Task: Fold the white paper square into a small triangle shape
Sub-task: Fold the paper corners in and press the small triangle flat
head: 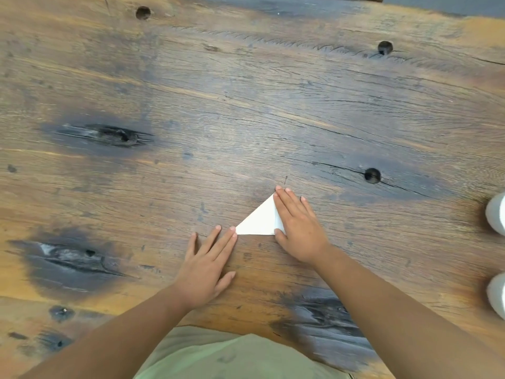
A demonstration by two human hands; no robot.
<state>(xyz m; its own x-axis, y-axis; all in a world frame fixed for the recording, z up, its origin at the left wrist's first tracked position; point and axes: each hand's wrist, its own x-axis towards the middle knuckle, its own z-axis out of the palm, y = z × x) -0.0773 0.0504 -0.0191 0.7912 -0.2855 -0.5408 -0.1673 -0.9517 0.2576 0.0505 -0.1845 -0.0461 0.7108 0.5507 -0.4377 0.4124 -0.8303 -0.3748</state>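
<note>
Logging left to right, as I see it from my station.

Item 1, counter (pixel 164 77): worn wood with knots, cracks and round holes. It gives an uneven bed for creasing; a fold pressed over a crack may come out wavy.

Item 2, left hand (pixel 207 265): flat and released, palm down on the wood, grasping nothing. Its fingertips (pixel 232 230) just touch the paper's left corner. My judgement: a push from here would slide that corner rightward and skew the layers.

Item 3, paper (pixel 259 218): white, already a triangle, lying flat near the counter's front, between my two hands. How many layers it has, I cannot tell.

Item 4, right hand (pixel 297 228): flat and spread, pressing along the paper's right edge, thumb at the lower right corner; it clasps nothing. Risk: lifting it before the crease sets could let the flap spring open.

Item 5, two white objects (pixel 496 214) at the far right edge, cut off by the frame, unidentified. They are well apart from the paper, so there is little hazard.
</note>
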